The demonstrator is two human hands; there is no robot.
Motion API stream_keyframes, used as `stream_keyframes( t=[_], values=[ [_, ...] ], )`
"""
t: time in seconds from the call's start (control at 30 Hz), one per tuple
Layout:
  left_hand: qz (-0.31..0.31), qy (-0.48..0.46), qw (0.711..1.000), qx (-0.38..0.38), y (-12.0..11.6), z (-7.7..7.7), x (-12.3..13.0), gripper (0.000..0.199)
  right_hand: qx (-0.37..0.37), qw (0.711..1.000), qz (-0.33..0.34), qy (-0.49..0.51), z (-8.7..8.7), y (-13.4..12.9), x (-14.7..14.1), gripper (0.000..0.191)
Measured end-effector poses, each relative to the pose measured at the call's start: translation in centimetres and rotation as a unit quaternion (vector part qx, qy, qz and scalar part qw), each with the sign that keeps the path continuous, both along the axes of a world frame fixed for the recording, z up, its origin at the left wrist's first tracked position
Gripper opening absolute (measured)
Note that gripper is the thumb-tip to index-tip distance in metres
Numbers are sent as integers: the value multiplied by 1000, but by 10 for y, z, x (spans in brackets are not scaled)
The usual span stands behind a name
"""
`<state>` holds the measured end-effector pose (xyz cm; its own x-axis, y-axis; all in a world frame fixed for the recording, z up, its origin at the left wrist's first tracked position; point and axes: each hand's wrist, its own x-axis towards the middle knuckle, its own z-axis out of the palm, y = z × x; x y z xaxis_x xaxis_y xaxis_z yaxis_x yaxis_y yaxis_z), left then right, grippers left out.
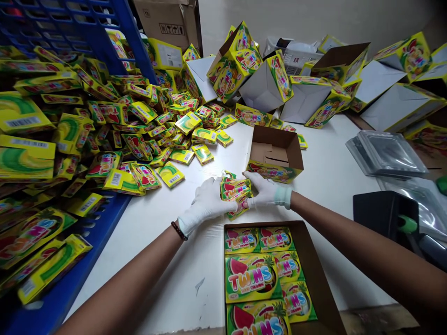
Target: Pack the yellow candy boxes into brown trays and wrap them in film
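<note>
In white gloves, my left hand point(208, 201) and my right hand point(266, 190) hold small TWINS packets point(236, 190) between them, the left at their left side and the right at their right. Just behind my right hand stands an open display box point(275, 173) with its bare brown inside showing. Nearest me is a larger brown carton point(319, 288) holding several TWINS boxes point(252, 279) laid face up. To the left of my hands, a big heap of small yellow and green packets point(139, 144) spreads over the table.
A blue crate point(101, 232) lies under the heap at left. Several open display boxes point(265, 83) are piled along the back. Clear plastic trays point(387, 151) and a black holder point(384, 218) sit at right on the white table point(167, 284).
</note>
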<state>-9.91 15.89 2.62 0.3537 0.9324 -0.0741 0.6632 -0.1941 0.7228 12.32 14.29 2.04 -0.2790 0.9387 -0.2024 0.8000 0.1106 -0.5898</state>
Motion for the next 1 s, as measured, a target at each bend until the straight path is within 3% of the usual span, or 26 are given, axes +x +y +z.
stream_keyframes(
  t=[0.1,0.2,0.3,0.37,0.5,0.57,0.67,0.73,0.87,1.0],
  values=[
    [-16,48,998,-35,4,-5,3,73,-33,999,11,22,-1,0,0,102],
    [-21,-5,997,-74,8,-9,4,96,-37,999,7,34,5,-2,2,88],
    [-78,-86,987,-108,10,-10,4,106,-27,999,17,16,12,-2,5,80],
    [-124,-120,981,-93,9,-10,6,102,-22,999,37,12,14,-2,7,79],
    [-171,-163,971,23,4,-13,8,97,-29,993,65,96,10,-7,10,76],
    [-151,-207,965,47,3,-18,6,101,-19,990,41,133,7,-11,10,73],
    [-47,-276,959,33,1,-25,5,106,46,986,14,161,1,-16,8,83],
    [13,-309,951,0,-2,-31,7,98,110,979,29,172,-5,-18,8,94],
    [35,-312,949,-15,-15,-45,23,81,176,966,102,156,-22,-23,11,103],
    [74,-333,940,-5,-19,-54,38,60,190,967,101,135,-35,-29,15,112]
  ],
)
